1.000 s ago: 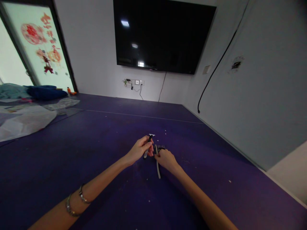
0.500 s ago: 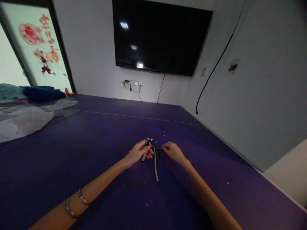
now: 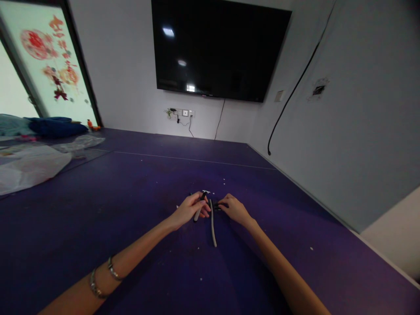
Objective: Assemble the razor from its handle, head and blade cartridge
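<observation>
My left hand (image 3: 189, 209) is closed around a razor-like tool (image 3: 198, 212) with a grey and black handle and a thin white crosspiece at its top. Just right of those fingers, a thin, slightly bent grey tube (image 3: 213, 229) lies on the purple floor mat. My right hand (image 3: 235, 207) pinches at a small black slotted piece (image 3: 215, 205) beside the tube's upper end. The fingers cover much of that piece, and its exact kind cannot be made out.
Small white specks lie on the purple mat (image 3: 138, 188). Clear plastic sheeting (image 3: 36, 168) and a dark blue cloth (image 3: 61, 127) are at the left. A television (image 3: 219, 48) hangs on the far wall, and a black cable (image 3: 292, 94) runs down the right wall.
My right hand has moved slightly left and now covers more of the black piece. The left hand still holds the razor-like tool, almost unmoved. The view has shifted a little.
</observation>
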Available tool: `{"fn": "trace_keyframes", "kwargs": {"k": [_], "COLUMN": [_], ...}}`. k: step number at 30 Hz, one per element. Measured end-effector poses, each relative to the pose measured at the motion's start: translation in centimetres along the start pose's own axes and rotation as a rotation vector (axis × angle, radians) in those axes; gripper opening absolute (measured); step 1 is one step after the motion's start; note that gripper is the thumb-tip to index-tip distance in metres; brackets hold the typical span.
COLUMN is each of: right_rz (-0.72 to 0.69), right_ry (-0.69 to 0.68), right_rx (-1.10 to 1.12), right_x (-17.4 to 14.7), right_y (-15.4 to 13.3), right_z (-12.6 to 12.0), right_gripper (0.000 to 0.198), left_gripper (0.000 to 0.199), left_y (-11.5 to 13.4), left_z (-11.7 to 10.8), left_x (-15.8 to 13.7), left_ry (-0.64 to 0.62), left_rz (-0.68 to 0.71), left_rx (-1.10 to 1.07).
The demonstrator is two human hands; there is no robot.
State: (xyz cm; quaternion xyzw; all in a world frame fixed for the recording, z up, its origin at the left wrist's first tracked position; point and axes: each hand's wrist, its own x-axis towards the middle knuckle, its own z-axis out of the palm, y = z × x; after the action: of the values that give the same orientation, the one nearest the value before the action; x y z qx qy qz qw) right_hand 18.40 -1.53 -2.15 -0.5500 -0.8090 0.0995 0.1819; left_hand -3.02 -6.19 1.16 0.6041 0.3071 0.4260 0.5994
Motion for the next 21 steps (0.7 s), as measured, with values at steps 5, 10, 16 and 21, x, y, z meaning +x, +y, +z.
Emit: {"fn": "trace_keyframes", "kwargs": {"k": [5, 10, 16, 21], "right_rz": [0.001, 0.025, -0.005, -0.021], "right_ry": [0.031, 0.060, 0.150, 0.182], "right_rx": [0.006, 0.024, 0.123, 0.341], "right_x": [0.1, 0.0, 0.5, 1.3], "right_y": [-0.1, -0.3, 0.0, -0.3], "right_z": [0.1, 0.2, -0.1, -0.6], "right_gripper": [0.020, 0.018, 0.018, 0.020], "left_gripper": [0.017, 0.017, 0.021, 0.018], "left_y": [0.0, 0.1, -0.3, -0.2], "left_z": [0.0, 0.2, 0.1, 0.1], "left_x": [-0.1, -0.2, -0.1, -0.1], "left_ry": [-0.012, -0.004, -0.010, 0.018], "left_rz": [0.004, -0.009, -0.026, 0.005], "left_rx": [0.030, 0.034, 0.029, 0.101]}}
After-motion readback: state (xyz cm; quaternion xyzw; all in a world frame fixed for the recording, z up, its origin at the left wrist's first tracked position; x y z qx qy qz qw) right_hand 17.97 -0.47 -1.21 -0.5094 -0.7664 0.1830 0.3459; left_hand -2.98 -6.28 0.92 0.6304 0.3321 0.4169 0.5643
